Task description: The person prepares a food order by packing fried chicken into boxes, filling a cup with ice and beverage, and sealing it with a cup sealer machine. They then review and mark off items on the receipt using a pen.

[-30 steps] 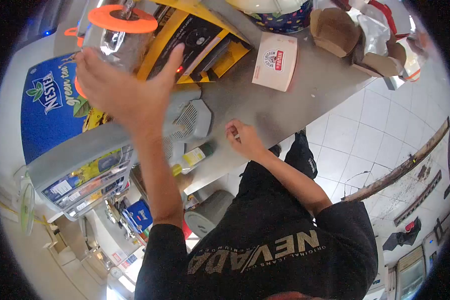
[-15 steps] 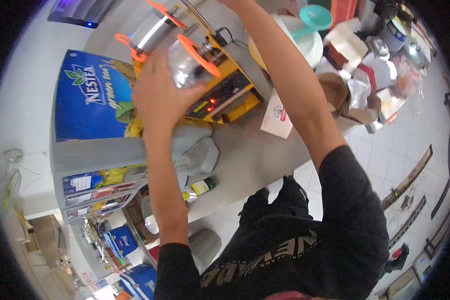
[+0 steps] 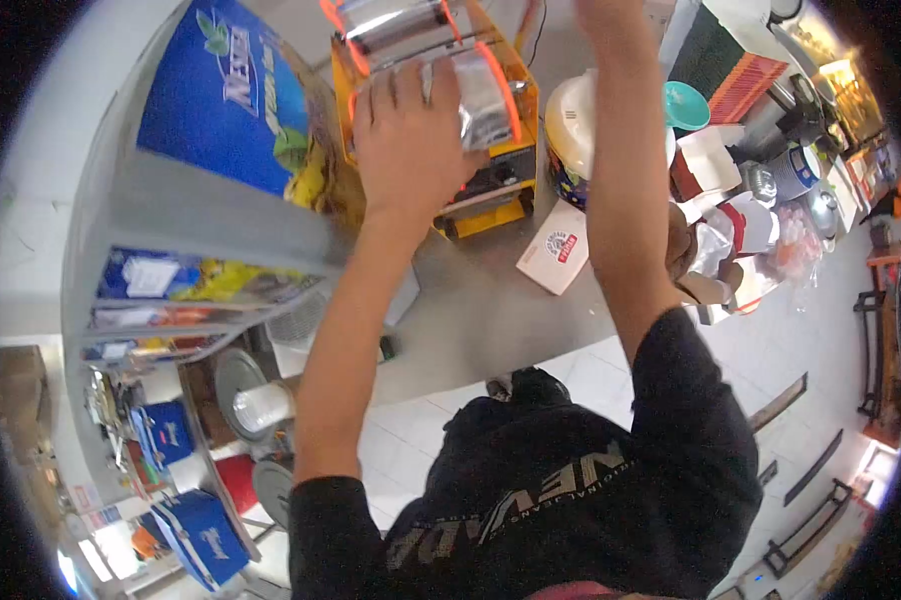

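My left hand (image 3: 411,140) lies over a roll of clear, shiny film (image 3: 479,98) with orange end discs, on top of a yellow machine (image 3: 486,218); its fingers are spread across the roll. A second film roll (image 3: 386,22) sits just behind. My right arm stretches forward past a white rice cooker (image 3: 571,118), and my right hand (image 3: 611,8) is cut by the top edge, its fingers out of sight. On the counter in front of the machine lies a white and pink food box (image 3: 554,248).
A grey drink dispenser (image 3: 211,215) with a blue Nestea panel stands at the left. Right of the rice cooker are a turquoise bowl (image 3: 687,106), open cardboard boxes (image 3: 709,160) and plastic bags (image 3: 796,242). The grey counter (image 3: 461,320) ends near my body.
My view has swung, so the machine appears farther right. My left hand has come down onto the film roll. Since the earliest frame, my right hand has risen from beside the counter and reached far forward.
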A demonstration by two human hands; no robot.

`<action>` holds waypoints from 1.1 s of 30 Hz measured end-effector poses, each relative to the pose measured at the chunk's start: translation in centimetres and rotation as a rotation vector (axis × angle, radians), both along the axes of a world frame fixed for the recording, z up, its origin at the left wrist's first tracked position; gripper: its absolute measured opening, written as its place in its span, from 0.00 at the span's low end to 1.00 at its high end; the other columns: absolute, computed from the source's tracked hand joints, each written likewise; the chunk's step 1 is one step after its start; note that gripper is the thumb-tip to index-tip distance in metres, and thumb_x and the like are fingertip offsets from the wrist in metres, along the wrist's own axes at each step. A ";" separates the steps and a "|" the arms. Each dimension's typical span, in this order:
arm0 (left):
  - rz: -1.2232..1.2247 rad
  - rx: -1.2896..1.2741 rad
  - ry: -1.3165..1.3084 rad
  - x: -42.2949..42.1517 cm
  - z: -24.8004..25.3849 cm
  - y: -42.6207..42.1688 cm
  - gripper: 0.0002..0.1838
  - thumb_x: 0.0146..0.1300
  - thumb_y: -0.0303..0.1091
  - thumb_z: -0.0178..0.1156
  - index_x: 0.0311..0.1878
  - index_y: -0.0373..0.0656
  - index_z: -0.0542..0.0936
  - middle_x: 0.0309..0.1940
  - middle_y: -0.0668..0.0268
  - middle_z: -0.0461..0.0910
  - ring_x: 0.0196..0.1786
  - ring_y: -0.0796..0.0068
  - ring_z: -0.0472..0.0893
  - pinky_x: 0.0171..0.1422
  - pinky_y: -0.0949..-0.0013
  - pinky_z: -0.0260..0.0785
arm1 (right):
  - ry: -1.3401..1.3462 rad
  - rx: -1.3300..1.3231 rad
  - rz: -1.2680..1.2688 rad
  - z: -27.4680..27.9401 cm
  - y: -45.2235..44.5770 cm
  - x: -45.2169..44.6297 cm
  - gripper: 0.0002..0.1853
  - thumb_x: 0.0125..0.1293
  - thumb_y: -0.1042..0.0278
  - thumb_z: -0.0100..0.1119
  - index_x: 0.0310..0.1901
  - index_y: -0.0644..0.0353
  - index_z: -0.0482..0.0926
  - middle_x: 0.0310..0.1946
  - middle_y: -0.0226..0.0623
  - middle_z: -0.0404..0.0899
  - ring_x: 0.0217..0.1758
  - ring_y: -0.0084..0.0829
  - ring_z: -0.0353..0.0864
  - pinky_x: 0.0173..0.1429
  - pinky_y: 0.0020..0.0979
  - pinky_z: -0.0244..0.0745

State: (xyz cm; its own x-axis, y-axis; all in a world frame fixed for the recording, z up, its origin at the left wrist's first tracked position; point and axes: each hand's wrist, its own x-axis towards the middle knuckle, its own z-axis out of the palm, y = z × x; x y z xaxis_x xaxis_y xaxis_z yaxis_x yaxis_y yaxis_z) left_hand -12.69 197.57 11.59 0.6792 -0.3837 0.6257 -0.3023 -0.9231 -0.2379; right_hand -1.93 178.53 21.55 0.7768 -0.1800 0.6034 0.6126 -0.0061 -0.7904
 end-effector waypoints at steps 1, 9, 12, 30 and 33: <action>0.003 0.002 -0.004 0.1 -0.2 0.1 0.51 0.37 0.54 0.84 0.66 0.48 0.74 0.60 0.58 0.78 0.63 0.53 0.78 0.66 0.49 0.72 | -0.068 0.070 0.012 -1.1 -0.6 -2.3 0.29 0.79 0.48 0.52 0.20 0.56 0.78 0.14 0.29 0.71 0.15 0.26 0.70 0.20 0.31 0.63; -0.021 -0.046 0.073 -1.7 0.8 0.3 0.49 0.45 0.55 0.80 0.68 0.41 0.74 0.57 0.58 0.78 0.64 0.58 0.75 0.73 0.52 0.64 | -0.236 -0.386 -0.603 -9.1 -1.6 -11.7 0.14 0.77 0.63 0.53 0.36 0.66 0.77 0.20 0.33 0.76 0.27 0.28 0.81 0.40 0.35 0.78; -0.057 -0.087 0.012 -1.4 0.3 0.4 0.48 0.45 0.55 0.80 0.68 0.40 0.74 0.54 0.59 0.78 0.61 0.58 0.76 0.71 0.52 0.65 | -0.221 -0.035 -0.313 -18.3 -1.5 -18.8 0.21 0.78 0.65 0.45 0.23 0.61 0.68 0.16 0.36 0.67 0.31 0.38 0.81 0.63 0.54 0.77; -0.012 -0.017 -0.058 -1.5 0.8 0.0 0.50 0.44 0.56 0.78 0.69 0.40 0.72 0.55 0.59 0.76 0.61 0.59 0.75 0.72 0.54 0.63 | -0.294 -0.040 -0.279 -22.1 -1.8 -19.7 0.25 0.82 0.64 0.37 0.22 0.65 0.67 0.20 0.40 0.69 0.40 0.48 0.85 0.50 0.43 0.74; 0.005 -0.031 -0.008 -0.9 0.4 0.0 0.52 0.43 0.55 0.81 0.71 0.42 0.72 0.59 0.56 0.76 0.66 0.56 0.74 0.76 0.51 0.62 | -0.276 0.015 -0.219 -22.5 -2.0 -19.9 0.26 0.83 0.63 0.36 0.23 0.65 0.67 0.21 0.41 0.69 0.40 0.48 0.85 0.48 0.40 0.75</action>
